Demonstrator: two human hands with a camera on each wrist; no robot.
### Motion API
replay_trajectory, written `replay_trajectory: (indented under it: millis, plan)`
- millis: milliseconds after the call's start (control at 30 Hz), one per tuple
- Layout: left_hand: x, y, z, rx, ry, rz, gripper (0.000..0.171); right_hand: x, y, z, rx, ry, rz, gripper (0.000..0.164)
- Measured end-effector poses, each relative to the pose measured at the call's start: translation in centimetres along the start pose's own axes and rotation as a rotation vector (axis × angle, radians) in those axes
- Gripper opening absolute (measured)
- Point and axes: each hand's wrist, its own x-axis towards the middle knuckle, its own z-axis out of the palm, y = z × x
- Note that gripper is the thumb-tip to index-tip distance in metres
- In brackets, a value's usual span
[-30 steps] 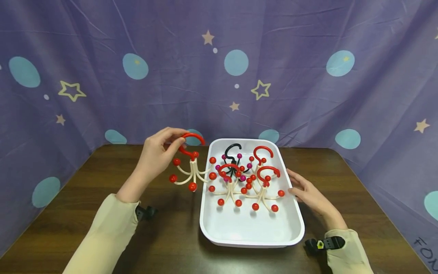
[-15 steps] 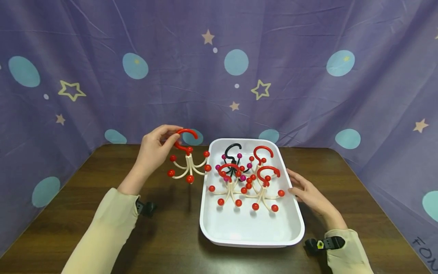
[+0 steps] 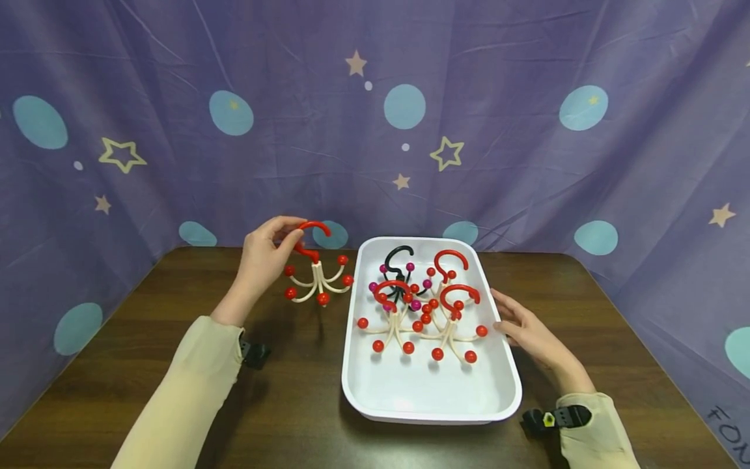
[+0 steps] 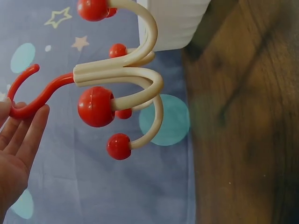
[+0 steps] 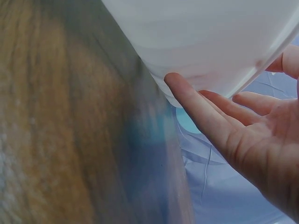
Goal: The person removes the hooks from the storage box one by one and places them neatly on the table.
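Note:
My left hand (image 3: 263, 257) pinches the red hook of a multi-arm hook hanger (image 3: 318, 272) between thumb and fingers. It hangs upright above the table, left of the white tray (image 3: 430, 394); its cream arms curve outward to red balls. In the left wrist view, the hanger's cream stem (image 4: 100, 72) lies sideways. Straight fingers of my right hand (image 3: 530, 332) touch the tray's right outer wall, with the thumb at the rim. Inside the tray stand three red-and-cream hangers, one at front left (image 3: 394, 320), and a black hanger (image 3: 400, 280) with magenta balls.
The tray stands on a brown wooden table (image 3: 281, 397), right of centre. Behind the table hangs a purple curtain (image 3: 305, 130) with stars and blue ovals. Black straps with cameras sit on both wrists, such as the right wrist strap (image 3: 571, 417).
My left hand has moved left, away from the tray, carrying the hanger, which rose a little. Its balls no longer overlap the tray's left rim. The right hand and tray have stayed still.

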Motion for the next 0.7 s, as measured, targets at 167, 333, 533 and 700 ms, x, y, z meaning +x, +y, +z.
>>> replay_trajectory:
  millis: [167, 333, 533, 700]
  plan:
    - [0.2, -0.8, 0.5, -0.003, 0.018, -0.029, 0.023, -0.1, 0.1, 0.0, 0.003, 0.001, 0.012, 0.065]
    - [0.4, -1.1, 1.0, -0.007, 0.052, -0.047, 0.022, -0.1, 0.1, 0.0, 0.003, 0.002, 0.012, 0.064]
    - [0.5, -1.9, 1.6, -0.008, 0.096, -0.083, 0.019, -0.1, 0.0, 0.0, 0.002, 0.001, 0.011, 0.064]
    - [0.4, -2.9, 2.3, 0.019, 0.129, -0.127, 0.017, 0.0, 0.0, 0.0, -0.001, 0.002, 0.008, 0.064]
